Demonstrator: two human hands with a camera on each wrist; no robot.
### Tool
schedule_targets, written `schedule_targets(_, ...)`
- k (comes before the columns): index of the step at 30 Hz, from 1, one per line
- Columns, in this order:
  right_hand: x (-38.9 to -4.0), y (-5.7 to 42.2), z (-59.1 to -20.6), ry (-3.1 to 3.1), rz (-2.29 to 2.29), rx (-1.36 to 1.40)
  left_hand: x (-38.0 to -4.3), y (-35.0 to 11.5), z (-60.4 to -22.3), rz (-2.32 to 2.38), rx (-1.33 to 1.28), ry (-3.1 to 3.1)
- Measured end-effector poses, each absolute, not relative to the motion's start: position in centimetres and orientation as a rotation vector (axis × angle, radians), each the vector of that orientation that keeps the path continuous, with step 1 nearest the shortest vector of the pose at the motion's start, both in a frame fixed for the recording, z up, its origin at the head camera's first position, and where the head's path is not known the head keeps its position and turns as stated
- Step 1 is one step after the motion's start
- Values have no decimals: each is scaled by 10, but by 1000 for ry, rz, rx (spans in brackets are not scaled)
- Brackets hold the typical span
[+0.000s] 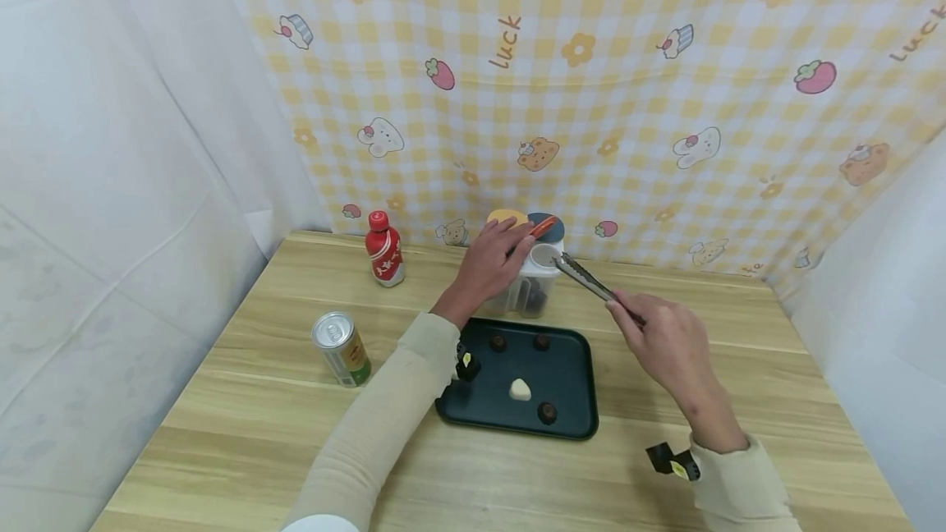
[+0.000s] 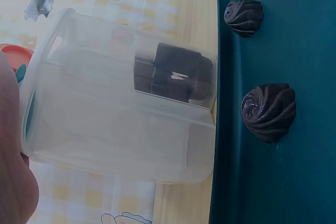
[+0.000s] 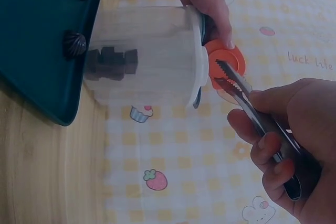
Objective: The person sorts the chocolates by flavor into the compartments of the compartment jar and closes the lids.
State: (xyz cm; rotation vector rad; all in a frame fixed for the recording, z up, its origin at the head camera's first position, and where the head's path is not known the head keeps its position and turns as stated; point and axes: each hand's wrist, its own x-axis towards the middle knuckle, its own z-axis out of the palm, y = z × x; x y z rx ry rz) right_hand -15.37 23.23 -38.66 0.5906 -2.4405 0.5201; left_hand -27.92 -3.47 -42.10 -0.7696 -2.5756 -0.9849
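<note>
Wood-grain table (image 1: 739, 384); right hand (image 1: 668, 343) grips metal tongs (image 1: 587, 277); left hand (image 1: 491, 259), fingers extended, rests atop clear-plastic container (image 3: 152, 30); wrist views reveal blocky dark pieces (image 3: 118, 62) inside, indistinct from head.

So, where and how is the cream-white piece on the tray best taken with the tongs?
Probably by two opposite sides, from above and the person's right: the cream-white piece lies low, apart from the dark swirled pieces, inside the rimmed tray, and the right hand holds the metal tongs.

the tongs (image 3: 270, 124) are shiny metal; the container (image 2: 105, 93), smooth plastic; the table (image 1: 222, 401), wood-grained; the backdrop (image 1: 628, 105), cloth.
</note>
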Motion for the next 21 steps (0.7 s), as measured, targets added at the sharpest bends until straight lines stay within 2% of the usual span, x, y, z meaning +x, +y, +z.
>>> schedule_targets(21, -143, 233, -385, -2439, 536, 625, -280, -34, -422, -1001, -767, -2560)
